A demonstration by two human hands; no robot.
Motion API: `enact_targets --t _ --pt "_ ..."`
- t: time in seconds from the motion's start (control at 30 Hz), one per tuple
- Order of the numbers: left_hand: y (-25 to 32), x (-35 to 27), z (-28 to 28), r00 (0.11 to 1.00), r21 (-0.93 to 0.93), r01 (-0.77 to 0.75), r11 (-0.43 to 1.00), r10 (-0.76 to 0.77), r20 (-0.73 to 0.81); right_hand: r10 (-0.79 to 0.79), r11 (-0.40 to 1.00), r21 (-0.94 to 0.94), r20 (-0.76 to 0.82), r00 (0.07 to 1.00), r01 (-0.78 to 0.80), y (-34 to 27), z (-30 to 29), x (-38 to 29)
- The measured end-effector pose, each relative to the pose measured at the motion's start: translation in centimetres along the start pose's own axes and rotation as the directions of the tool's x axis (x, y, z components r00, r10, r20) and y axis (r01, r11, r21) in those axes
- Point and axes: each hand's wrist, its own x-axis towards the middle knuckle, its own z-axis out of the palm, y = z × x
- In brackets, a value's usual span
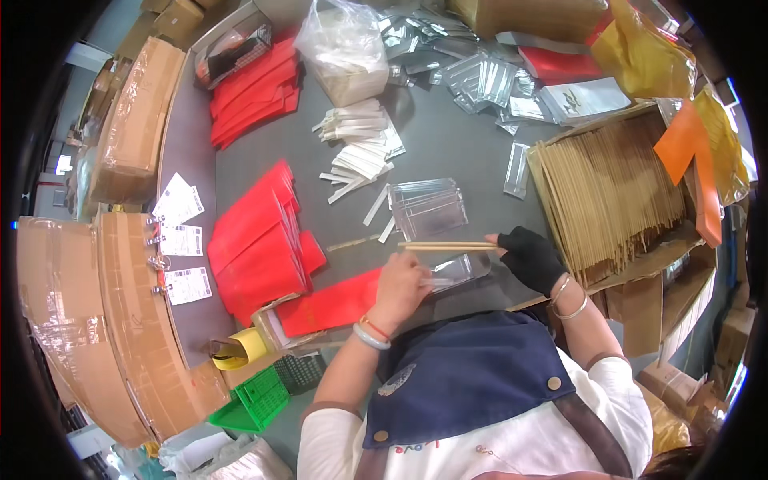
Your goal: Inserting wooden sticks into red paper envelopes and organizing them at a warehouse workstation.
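My right hand (pixel 533 260), in a black fingerless glove, grips one end of a few thin wooden sticks (pixel 447 246) held level. The far ends of these sticks reach just above my left hand (pixel 402 291). My bare left hand has its fingers curled around a narrow whitish strip (pixel 441 282). Beneath that strip lies a clear plastic sleeve (pixel 462 271). A long red sleeve (pixel 333 303) extends left from under my left wrist and rests in an open carton (pixel 270 327). Beyond the sticks sits a stack of clear sleeves (pixel 427 207).
To the right, a carton is packed with wooden sticks (pixel 606 198). White paper strips (pixel 357 159) lie mid-table. Red sleeves (pixel 258 240) are piled on the left, near a yellow tape roll (pixel 240 349). Loose clear sleeves (pixel 486 78) cover the back. Cardboard boxes (pixel 135 120) line the left edge.
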Motion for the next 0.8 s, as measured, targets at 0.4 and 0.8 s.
enact_targets --t 0.4,0.8 --pt "0.1 -4.2 0.5 0.971 0.104 0.113 0.988 -0.088 -0.224 -0.214 0.968 -0.082 0.218 0.952 0.236 -2.7 5.1 2.4" --pt "0.2 -1.6 0.2 0.982 0.144 0.038 0.989 -0.01 -0.188 -0.017 0.893 0.436 0.279 0.96 -0.111 -7.7 8.2 3.9"
